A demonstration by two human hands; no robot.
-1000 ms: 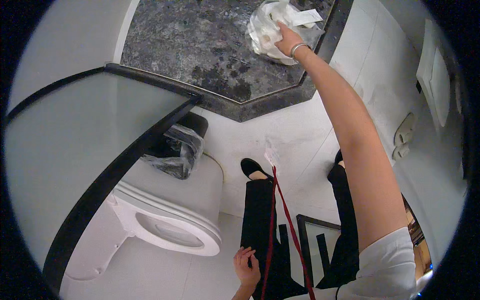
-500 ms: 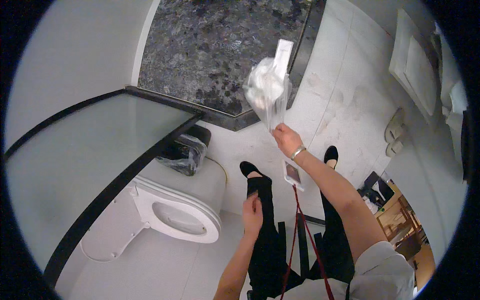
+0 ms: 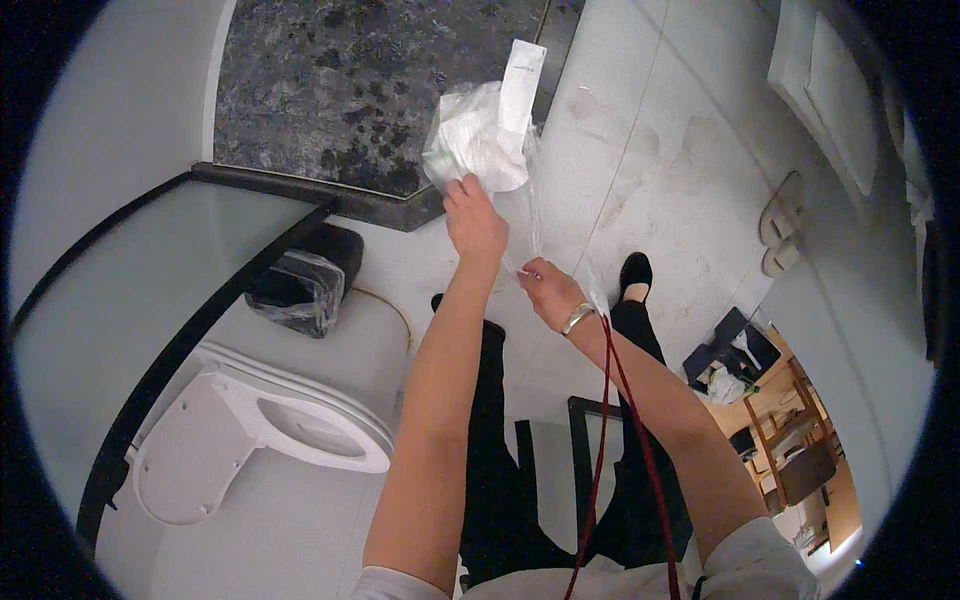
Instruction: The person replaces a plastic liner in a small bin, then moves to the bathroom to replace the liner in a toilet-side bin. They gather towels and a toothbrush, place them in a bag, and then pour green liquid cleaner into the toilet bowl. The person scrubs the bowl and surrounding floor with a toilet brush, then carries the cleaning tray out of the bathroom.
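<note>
A clear plastic bag (image 3: pixel 462 128) with crumpled white contents is held out in front of me, over the edge of the dark stone-patterned floor. A long flat white box (image 3: pixel 521 88) stands up at the bag's right side; whether it is inside the bag, I cannot tell. My left hand (image 3: pixel 474 222) has its fingers closed on the bag's near underside. Lower and to the right, my right hand (image 3: pixel 552 294), with a silver bracelet, pinches the stretched, twisted end of the bag.
A black bin (image 3: pixel 330 250) with a clear liner stands left, beside a toilet (image 3: pixel 310 420) with its lid raised. A black-framed glass panel (image 3: pixel 170 300) curves along the left. Beige slippers (image 3: pixel 781 225) lie right. A red lanyard (image 3: pixel 612 370) hangs before me.
My left hand has come up from near my leg to the bag. My right hand has moved slightly left and down with the bag's end, and the view has shifted.
</note>
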